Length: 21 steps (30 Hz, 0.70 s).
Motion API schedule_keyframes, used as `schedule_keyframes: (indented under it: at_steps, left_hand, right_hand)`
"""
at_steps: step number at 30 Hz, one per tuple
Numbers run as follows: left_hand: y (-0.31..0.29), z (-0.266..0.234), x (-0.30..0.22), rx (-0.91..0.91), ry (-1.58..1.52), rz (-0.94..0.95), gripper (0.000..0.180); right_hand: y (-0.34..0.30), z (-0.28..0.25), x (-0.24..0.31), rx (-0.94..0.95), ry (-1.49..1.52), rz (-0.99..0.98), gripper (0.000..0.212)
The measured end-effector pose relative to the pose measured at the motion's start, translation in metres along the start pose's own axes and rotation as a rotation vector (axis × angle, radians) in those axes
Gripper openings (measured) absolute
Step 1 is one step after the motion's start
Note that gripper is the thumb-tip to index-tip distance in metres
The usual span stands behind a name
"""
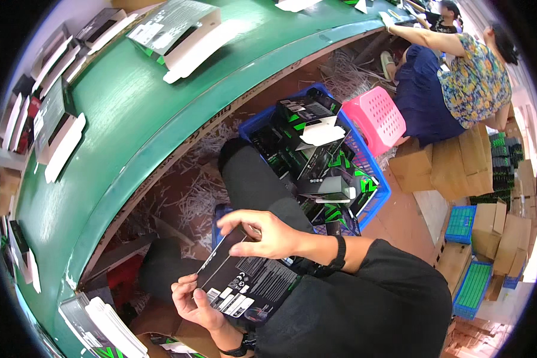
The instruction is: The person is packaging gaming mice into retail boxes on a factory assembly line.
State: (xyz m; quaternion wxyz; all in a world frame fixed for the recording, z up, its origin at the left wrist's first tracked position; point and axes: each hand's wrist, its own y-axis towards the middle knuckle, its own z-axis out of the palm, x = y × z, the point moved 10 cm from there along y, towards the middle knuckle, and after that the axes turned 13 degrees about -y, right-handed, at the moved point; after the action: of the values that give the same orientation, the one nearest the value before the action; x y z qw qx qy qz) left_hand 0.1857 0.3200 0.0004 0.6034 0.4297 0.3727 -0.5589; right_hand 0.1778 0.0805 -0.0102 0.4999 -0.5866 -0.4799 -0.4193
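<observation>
A flat-sided black printed box (262,280) rests on my lap, its face with white labels and small print turned up. My left hand (200,304) holds its near left corner, the thumb on the printed face and the fingers bent at the edge. My right hand (265,235) arches over the far end of the box. Its thumb lies at the narrow dark side panel (218,256) and its fingers curl over the edge. Beside my knee, a blue plastic basket (376,206) is piled with black and green boxes (325,188).
A curved green table (125,113) carries open boxes with white flaps (185,36). Beyond the basket stands a pink stool (376,116). A person in a flowered top (474,77) sits farther off by cardboard cartons (447,161). Shredded paper (191,197) litters the floor.
</observation>
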Motion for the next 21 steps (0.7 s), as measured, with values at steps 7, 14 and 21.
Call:
schedule_keyframes:
  at_steps: [7,14,21]
  left_hand:
    - [0.023,0.065,0.000,0.185,-0.154,-0.019,0.029]
    - [0.024,0.107,-0.006,0.326,-0.075,0.056,0.021]
    - [0.021,0.089,0.016,0.256,-0.358,-0.096,0.050]
  right_hand:
    - [-0.047,-0.027,-0.023,0.174,0.105,0.236,0.061]
    - [-0.056,-0.078,0.029,-0.140,-0.246,0.095,0.059]
    - [-0.043,-0.155,0.045,-0.449,-0.523,0.048,0.069]
